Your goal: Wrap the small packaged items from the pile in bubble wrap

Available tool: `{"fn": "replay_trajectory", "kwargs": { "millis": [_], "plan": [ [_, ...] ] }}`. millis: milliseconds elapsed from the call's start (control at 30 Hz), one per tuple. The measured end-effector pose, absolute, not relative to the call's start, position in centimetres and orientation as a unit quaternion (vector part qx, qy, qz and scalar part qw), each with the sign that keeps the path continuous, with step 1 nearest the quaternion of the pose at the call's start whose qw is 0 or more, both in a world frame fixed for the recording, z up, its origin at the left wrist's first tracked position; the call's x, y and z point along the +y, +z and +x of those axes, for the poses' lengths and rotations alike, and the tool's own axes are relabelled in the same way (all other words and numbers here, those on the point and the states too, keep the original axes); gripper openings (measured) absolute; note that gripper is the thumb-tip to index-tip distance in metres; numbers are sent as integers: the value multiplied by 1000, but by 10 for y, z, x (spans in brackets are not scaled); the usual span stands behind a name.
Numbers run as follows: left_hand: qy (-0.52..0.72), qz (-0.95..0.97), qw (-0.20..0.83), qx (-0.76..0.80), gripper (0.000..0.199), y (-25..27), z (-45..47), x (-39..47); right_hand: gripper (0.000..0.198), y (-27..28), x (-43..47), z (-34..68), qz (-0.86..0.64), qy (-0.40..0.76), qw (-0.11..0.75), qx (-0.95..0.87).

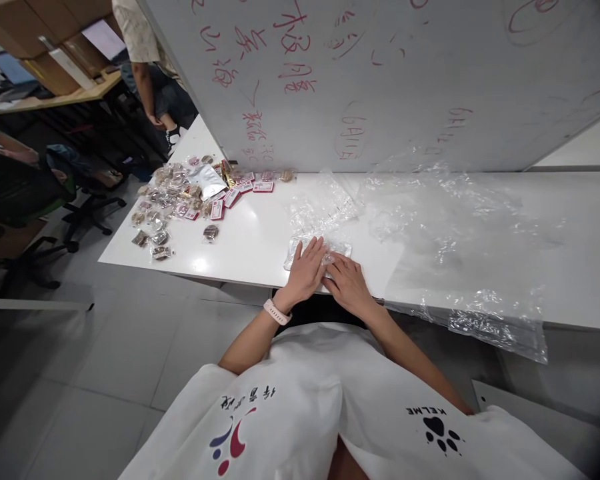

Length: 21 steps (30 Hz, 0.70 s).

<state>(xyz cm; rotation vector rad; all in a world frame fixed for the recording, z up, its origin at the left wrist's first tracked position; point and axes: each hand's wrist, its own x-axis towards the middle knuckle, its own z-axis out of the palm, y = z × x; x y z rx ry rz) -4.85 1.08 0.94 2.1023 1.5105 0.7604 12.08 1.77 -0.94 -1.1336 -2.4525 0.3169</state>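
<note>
Our left hand point(307, 270) lies flat, fingers straight, on the clear bag point(343, 248), twelve o'clock; right hand point(350, 282) curves alongside, can't tell if pinching. Uneven pressure could skid it. Overhanging weight could drag plastic sheet point(455, 247), two o'clock, off the tabletop point(250, 250).

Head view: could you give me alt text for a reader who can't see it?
A person's left hand and right hand are together on clear plastic packaging at a white table's near edge. Small wrapped items are heaped to the left; large clear plastic spreads right, before a whiteboard.
</note>
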Motion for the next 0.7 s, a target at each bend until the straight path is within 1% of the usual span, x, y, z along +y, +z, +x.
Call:
{"fn": "replay_trajectory", "kwargs": {
  "millis": [67,133,167,233,300,367,433,500,533,600,667,700],
  "plan": [
    [198,817,185,509,64,10,-60,8,30,-11,21,126,-381,126,202,-893],
    [154,851,171,473,84,14,-73,10,31,-13,25,131,-357,133,203,-902],
    [142,860,168,461,91,16,-78,12,32,-15,27,132,-350,134,207,-904],
    [128,865,168,454,92,19,-82,17,34,-17,30,132,-349,131,220,-902],
    [132,859,168,465,87,21,-80,19,35,-17,32,131,-358,125,235,-895],
    [150,848,165,482,76,23,-76,17,35,-14,29,131,-365,119,245,-890],
    [156,837,159,500,56,27,-72,9,35,-6,23,132,-360,125,253,-889],
    [129,833,152,517,32,33,-69,2,35,3,16,134,-346,148,268,-887],
    [105,832,149,524,23,38,-69,0,34,8,14,135,-340,166,280,-882],
    [59,833,154,529,20,48,-71,3,32,17,14,136,-349,211,309,-859],
    [35,836,171,521,22,59,-75,17,31,20,19,134,-386,258,343,-816],
    [29,839,177,514,24,64,-77,28,34,19,23,133,-413,273,359,-791]
  ]
}}
